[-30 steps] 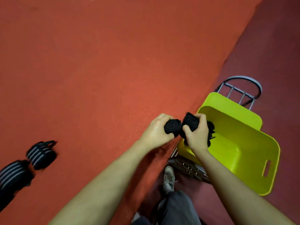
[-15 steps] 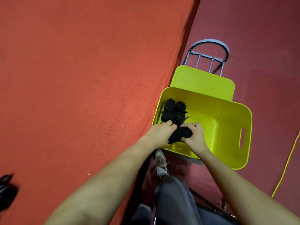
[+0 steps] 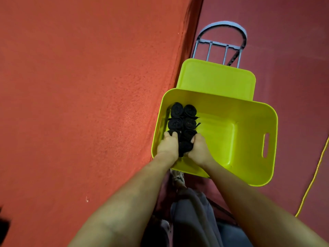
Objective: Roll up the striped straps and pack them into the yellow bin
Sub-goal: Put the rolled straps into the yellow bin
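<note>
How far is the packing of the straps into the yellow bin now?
Done: six rolled straps stand in two rows against the left wall of the yellow bin. In hand: the left hand and right hand press more rolls in at the near end. Left: a dark item at the left edge may be an unrolled strap.

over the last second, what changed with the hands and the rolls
Both hands, the left hand and right hand, carried two black rolls from above the red mat down into the yellow bin, setting them at the near end of the packed rolls. Both hands still hold them. The bin and its packed rows stayed put.
</note>
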`<state>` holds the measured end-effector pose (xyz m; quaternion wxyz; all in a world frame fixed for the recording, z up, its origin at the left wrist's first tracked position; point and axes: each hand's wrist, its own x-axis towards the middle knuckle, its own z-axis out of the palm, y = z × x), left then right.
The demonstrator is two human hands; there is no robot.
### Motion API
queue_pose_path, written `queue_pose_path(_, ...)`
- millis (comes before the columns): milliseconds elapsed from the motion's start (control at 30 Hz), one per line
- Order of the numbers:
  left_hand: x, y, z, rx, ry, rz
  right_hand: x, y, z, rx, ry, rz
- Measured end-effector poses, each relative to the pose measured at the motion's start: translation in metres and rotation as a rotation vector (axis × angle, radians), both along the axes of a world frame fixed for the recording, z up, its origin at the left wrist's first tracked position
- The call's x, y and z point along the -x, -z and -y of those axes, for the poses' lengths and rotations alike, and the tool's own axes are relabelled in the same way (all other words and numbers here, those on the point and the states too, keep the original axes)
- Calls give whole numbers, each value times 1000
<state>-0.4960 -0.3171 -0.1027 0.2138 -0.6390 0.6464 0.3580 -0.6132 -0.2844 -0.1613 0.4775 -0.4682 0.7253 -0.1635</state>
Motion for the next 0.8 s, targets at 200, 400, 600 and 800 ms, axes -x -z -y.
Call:
queue_pose_path(200, 0, 6, -1, -29, -168, 0, 0, 6, -1, -113, 139, 90)
queue_pose_path(400, -1, 8, -3, 74, -48, 33, 2, 2, 4, -126, 110, 106)
queue_pose_path(600, -1, 0, 2, 80, 44, 55, -2, -5, 8, -139, 96, 172)
queue_pose_path(800, 1, -18, 7, 158, 121, 31, -2, -12, 8, -162, 148, -16)
